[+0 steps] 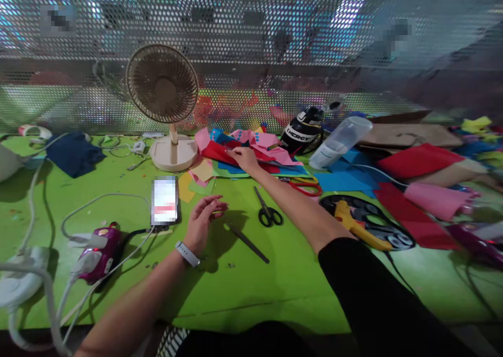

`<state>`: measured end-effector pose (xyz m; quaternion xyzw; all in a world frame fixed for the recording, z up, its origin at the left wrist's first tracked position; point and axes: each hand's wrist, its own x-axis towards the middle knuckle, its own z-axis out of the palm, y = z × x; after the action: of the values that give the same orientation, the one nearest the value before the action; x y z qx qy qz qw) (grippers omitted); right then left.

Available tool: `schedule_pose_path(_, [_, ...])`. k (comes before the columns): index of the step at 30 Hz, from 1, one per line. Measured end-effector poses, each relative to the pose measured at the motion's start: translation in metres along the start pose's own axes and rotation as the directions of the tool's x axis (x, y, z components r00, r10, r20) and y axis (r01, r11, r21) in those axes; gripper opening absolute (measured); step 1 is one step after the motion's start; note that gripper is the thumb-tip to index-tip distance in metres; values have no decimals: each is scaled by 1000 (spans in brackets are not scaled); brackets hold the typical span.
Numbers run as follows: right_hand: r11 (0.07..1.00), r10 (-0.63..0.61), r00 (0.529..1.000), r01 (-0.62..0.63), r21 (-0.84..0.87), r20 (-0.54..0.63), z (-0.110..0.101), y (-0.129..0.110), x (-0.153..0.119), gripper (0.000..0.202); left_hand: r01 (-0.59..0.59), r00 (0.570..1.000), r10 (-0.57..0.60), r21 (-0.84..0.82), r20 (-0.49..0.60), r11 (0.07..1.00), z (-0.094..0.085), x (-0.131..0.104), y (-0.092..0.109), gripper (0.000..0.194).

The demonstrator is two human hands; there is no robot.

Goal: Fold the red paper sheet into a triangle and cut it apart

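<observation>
A: Bench is a bright green tabletop [243, 289]. Right hand [244, 158] reaches far forward onto the loose heap of pink, red and blue paper sheets [251, 147], fingers laid on a red sheet. Whether they pinch it or only press, cannot tell.

B: Left hand?

A: Left hand [204, 222] hovers above the table, palm turned inward, fingers loosely curled and apart, holding nothing. White band on the wrist.

B: What crowds the reach?

A: Black-handled scissors [267, 210] lie just left of the right forearm. A thin dark stick [247, 243] lies between the hands. A smartphone with a blurred screen [165, 201] sits just left of the left hand. A beige desk fan on a round base [167, 106] stands left of the heap, touching its edge. Red-handled scissors [304, 186] sit partly under the forearm.

B: Heap's orientation?

A: Long axis runs left to right along the far edge, in front of the perforated metal screen [251, 58].

B: Anything unclear?

A: A toppled clear plastic bottle [340, 141] leans by a black helmet-like object [304, 129] with partly legible lettering. Behind the screen, only blur. A purple device with white cables [98, 252] sits at left, its kind hard to make out.
</observation>
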<state>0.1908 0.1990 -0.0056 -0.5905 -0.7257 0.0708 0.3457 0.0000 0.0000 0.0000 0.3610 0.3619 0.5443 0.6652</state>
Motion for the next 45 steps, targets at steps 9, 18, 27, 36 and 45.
schedule_pose_path(9, [998,-61,992,63,15,-111,-27,-26,-4,39,-20,1000,20,27,-5,999,1,2,0,28])
schedule_pose_path(18, [858,-446,872,481,-180,201,-74,-48,-93,38,-553,813,556,531,174,642,7,-6,22,50])
schedule_pose_path(27, [565,-795,595,798,-209,120,-87,-59,-176,29,-664,581,356,680,731,-311,8,-3,39,22])
schedule_pose_path(36, [710,-626,567,698,91,536,-80,-41,-252,58,-495,539,598,798,593,-345,-2,2,69,19])
schedule_pose_path(45, [906,-403,781,415,87,478,-70,30,-168,36,-582,487,604,750,630,-313,2,-12,80,10])
